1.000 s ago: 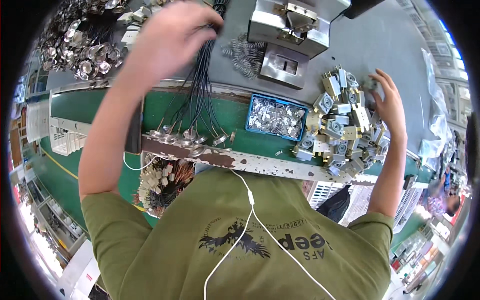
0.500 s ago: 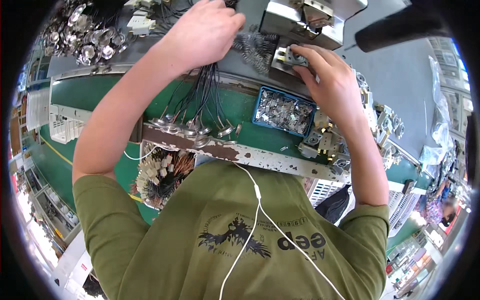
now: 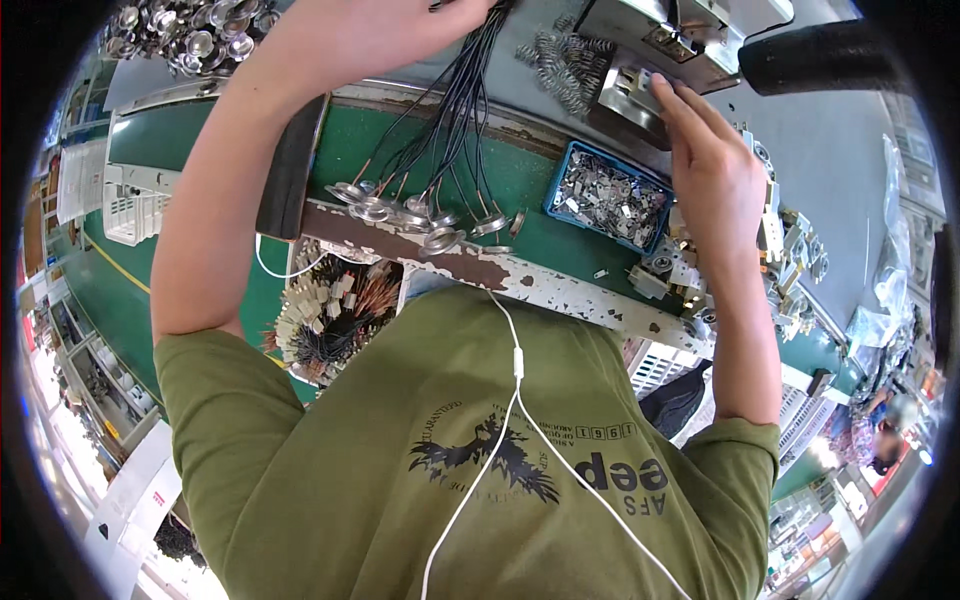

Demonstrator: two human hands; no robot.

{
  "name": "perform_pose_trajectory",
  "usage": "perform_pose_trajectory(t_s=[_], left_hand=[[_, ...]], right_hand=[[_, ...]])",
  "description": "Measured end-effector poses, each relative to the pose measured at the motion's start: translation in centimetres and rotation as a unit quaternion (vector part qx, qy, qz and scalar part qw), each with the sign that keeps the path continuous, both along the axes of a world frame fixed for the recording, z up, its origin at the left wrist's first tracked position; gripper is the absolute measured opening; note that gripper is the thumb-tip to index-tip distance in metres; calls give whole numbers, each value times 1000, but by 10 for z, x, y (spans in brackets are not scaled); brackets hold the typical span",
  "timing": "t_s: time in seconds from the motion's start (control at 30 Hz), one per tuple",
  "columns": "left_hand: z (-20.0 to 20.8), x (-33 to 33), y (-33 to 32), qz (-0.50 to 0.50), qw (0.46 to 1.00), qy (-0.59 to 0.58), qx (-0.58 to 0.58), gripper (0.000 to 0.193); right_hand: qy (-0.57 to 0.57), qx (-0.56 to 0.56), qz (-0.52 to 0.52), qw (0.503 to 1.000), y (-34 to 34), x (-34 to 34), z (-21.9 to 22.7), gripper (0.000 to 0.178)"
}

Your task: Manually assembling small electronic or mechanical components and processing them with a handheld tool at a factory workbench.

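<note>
My left hand reaches to the top edge of the head view, beside a bundle of black wires. Its fingertips are mostly cut off, so whether they grip anything is hidden. Round metal discs hang at the wires' lower ends over the table's near edge. My right hand is at a metal block, fingers together and bent over its right side. The index fingertip presses on a small metal part on top of the block; the thumb is largely hidden.
Coil springs lie left of the block. A blue tray holds small metal pieces. Metal assemblies crowd the right side, a metal machine housing and black tube stand behind, and metal discs are piled far left.
The view has shifted, so the bench appears further right. My left hand has gone up toward the top edge. The round-faced part under my right fingers no longer shows.
</note>
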State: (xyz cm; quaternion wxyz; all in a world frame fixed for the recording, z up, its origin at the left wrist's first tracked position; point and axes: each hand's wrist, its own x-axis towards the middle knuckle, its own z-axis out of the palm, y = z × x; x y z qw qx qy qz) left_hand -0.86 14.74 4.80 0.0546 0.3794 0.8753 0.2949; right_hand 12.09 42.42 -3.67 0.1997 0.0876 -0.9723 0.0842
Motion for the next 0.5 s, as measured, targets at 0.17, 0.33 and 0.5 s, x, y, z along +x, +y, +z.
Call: perform_pose_trajectory(t_s=[0.17, 0.33, 0.5], left_hand=[[1, 2, -17, -13, 1000, -2, -1, 24], [-1, 5, -28, 25, 994, -92, -46, 22], [-16, 1, -39, -69, 991, -100, -54, 21]], right_hand=[[3, 17, 29, 999, -2, -5, 9, 33], [22, -73, 106, 991, -26, 8, 22, 25], [-224, -239, 186, 926, -104, 14, 16, 48]])
